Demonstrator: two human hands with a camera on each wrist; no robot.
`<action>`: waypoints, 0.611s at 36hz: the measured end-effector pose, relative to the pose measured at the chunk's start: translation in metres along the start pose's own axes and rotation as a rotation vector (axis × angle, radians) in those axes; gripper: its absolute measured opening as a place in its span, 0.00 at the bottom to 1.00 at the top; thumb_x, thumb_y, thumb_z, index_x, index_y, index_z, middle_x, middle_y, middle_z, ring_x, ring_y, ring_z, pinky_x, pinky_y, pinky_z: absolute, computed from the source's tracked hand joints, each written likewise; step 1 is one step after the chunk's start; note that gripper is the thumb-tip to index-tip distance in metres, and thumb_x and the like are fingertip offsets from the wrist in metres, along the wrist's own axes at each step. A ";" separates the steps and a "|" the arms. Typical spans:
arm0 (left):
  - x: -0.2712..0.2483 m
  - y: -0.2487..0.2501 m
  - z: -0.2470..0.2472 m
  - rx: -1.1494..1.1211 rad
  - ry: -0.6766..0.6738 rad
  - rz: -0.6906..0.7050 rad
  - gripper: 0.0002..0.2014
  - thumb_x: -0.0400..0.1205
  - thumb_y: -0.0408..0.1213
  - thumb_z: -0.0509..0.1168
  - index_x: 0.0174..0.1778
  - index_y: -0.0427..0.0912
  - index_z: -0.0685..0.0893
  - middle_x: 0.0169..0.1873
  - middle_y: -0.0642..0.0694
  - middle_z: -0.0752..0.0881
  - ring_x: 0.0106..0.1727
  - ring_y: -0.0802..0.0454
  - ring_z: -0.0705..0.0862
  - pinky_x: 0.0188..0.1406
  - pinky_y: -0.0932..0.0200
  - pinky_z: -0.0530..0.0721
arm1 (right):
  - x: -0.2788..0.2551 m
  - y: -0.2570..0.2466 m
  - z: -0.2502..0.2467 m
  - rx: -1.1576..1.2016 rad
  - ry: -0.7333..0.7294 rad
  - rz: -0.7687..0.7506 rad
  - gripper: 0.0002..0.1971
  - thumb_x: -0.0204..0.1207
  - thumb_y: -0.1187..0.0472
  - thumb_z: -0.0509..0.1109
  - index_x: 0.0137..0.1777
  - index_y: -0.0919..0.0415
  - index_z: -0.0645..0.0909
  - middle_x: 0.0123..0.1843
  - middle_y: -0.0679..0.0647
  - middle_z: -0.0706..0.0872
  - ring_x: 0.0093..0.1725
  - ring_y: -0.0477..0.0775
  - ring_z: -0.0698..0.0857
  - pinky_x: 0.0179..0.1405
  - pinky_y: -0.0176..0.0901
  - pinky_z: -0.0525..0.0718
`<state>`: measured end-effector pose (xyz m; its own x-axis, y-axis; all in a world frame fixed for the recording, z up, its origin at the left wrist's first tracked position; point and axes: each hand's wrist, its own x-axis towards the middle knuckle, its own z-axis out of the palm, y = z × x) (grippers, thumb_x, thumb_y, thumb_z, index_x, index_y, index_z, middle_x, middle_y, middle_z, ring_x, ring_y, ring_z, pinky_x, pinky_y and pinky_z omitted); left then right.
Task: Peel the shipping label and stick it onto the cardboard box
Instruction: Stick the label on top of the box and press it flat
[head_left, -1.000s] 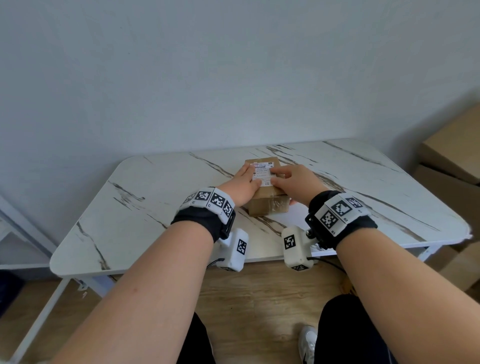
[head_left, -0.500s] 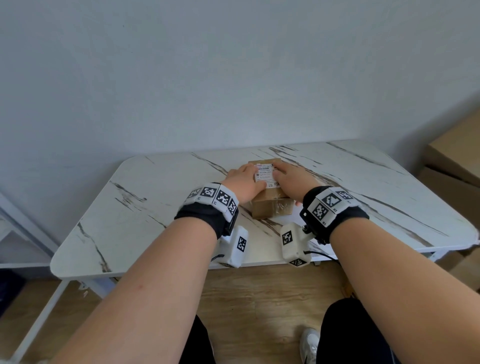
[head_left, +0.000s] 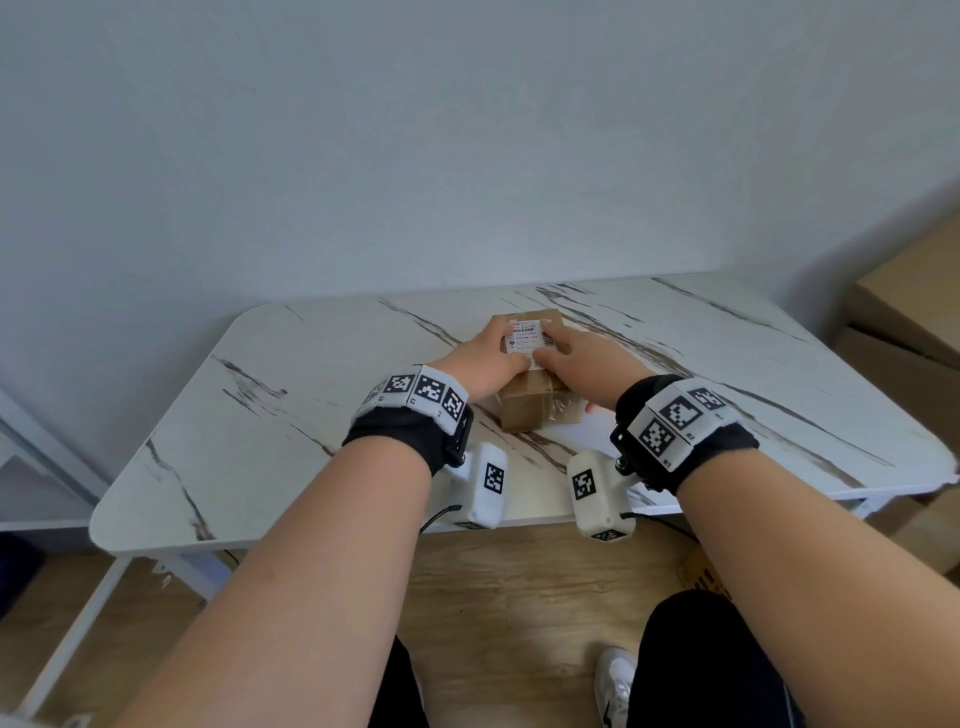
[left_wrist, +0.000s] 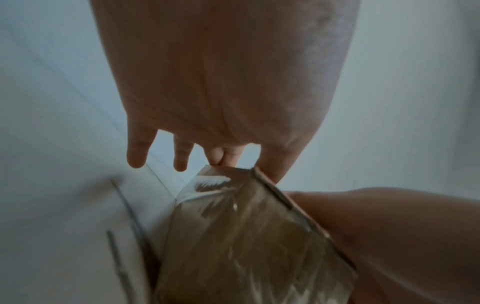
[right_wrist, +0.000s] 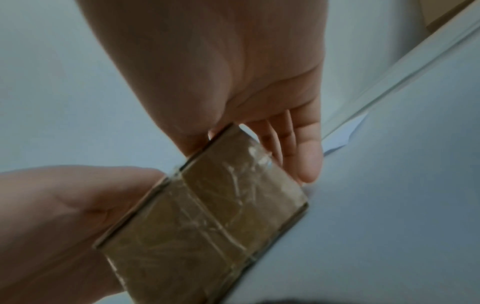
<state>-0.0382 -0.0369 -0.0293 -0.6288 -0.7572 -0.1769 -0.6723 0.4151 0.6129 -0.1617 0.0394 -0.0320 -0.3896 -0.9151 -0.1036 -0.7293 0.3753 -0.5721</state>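
A small brown cardboard box (head_left: 537, 402), wrapped in clear tape, stands on the marble table (head_left: 311, 415). The white shipping label (head_left: 525, 336) lies flat on its top. My left hand (head_left: 485, 358) rests at the label's left edge, fingers straight. In the left wrist view, the left hand (left_wrist: 207, 160) touches the top edge of the box (left_wrist: 246, 236) with its fingertips. My right hand (head_left: 579, 358) presses on the label's near right part. The right wrist view shows the right hand (right_wrist: 259, 144) with its thumb on top of the box (right_wrist: 207, 216) and straight fingers down the right side.
Large cardboard boxes (head_left: 914, 312) are stacked on the floor to the right of the table. A white frame (head_left: 31, 441) stands at the left. A white sheet's corner (right_wrist: 340, 142) lies on the table beyond my right fingers. The wall is close behind the table.
My right hand has slid along the label toward its near edge, pressing it down. The left hand has stayed at the label's left edge. The box has not moved.
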 end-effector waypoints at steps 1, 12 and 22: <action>0.000 0.000 0.000 -0.008 0.000 0.006 0.27 0.85 0.45 0.58 0.80 0.46 0.59 0.71 0.43 0.76 0.66 0.43 0.80 0.67 0.51 0.77 | -0.002 0.001 0.000 0.016 -0.002 -0.008 0.28 0.85 0.50 0.56 0.84 0.48 0.60 0.67 0.57 0.83 0.50 0.56 0.84 0.46 0.52 0.90; -0.016 -0.005 0.005 0.332 0.077 0.155 0.25 0.90 0.44 0.48 0.83 0.43 0.60 0.85 0.46 0.56 0.84 0.44 0.60 0.83 0.52 0.57 | -0.013 0.002 0.005 0.192 0.041 0.021 0.26 0.85 0.50 0.58 0.83 0.44 0.63 0.70 0.55 0.81 0.52 0.54 0.82 0.41 0.49 0.88; -0.029 -0.003 0.003 0.488 0.076 0.207 0.22 0.90 0.43 0.48 0.80 0.44 0.69 0.82 0.46 0.66 0.80 0.44 0.68 0.80 0.49 0.65 | -0.015 -0.001 0.005 0.188 0.056 0.041 0.26 0.84 0.51 0.59 0.83 0.44 0.64 0.69 0.56 0.82 0.56 0.59 0.85 0.47 0.53 0.90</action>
<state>-0.0187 -0.0147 -0.0280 -0.7498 -0.6613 -0.0228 -0.6519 0.7323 0.1966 -0.1522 0.0519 -0.0343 -0.4519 -0.8878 -0.0875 -0.5958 0.3734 -0.7111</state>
